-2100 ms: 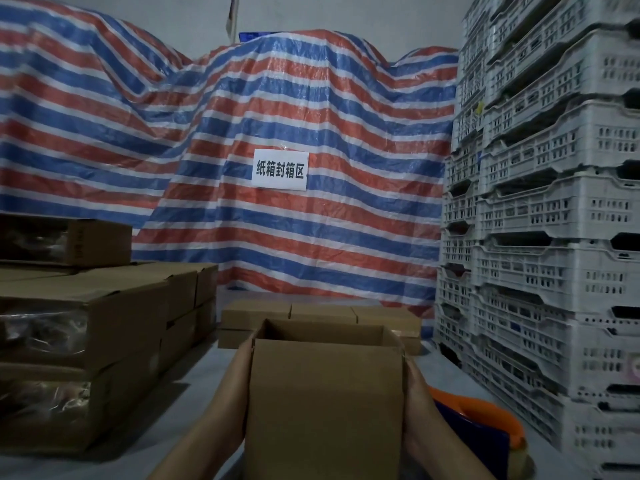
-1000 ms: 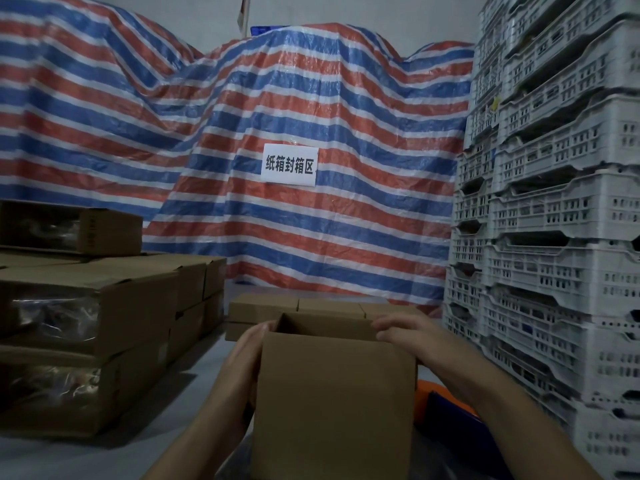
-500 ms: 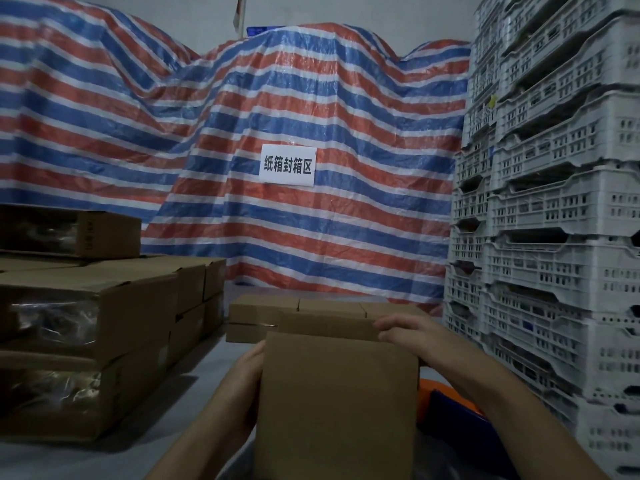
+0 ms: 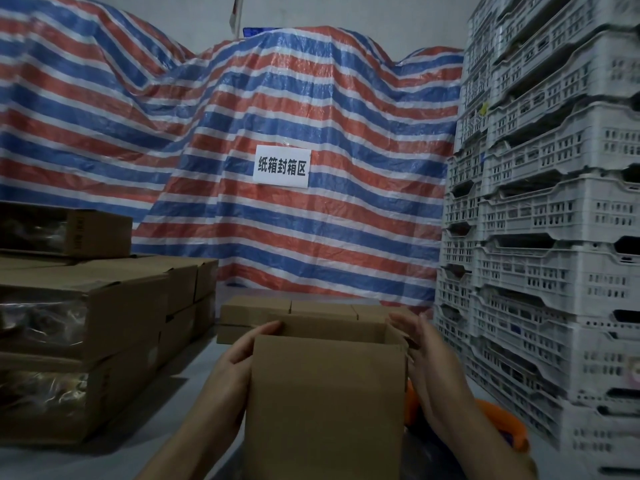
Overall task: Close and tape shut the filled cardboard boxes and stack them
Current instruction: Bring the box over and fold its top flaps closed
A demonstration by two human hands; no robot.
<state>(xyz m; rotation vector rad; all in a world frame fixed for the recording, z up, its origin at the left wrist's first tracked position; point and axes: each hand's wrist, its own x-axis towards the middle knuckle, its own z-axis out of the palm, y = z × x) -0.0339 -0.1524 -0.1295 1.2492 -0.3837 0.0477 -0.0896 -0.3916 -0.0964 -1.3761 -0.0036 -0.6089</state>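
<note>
- The left hand [image 4: 239, 355] curls its fingers [image 4: 266, 329] over the top left rim of the open brown cardboard box [image 4: 325, 403]; the right hand [image 4: 427, 362] lies flat-fingered against its right side.
- The box stands close in front, between both forearms.
- I'd fold the short flaps first, square, then the long ones.
- An orange tape dispenser [image 4: 502, 417] waits just right.
</note>
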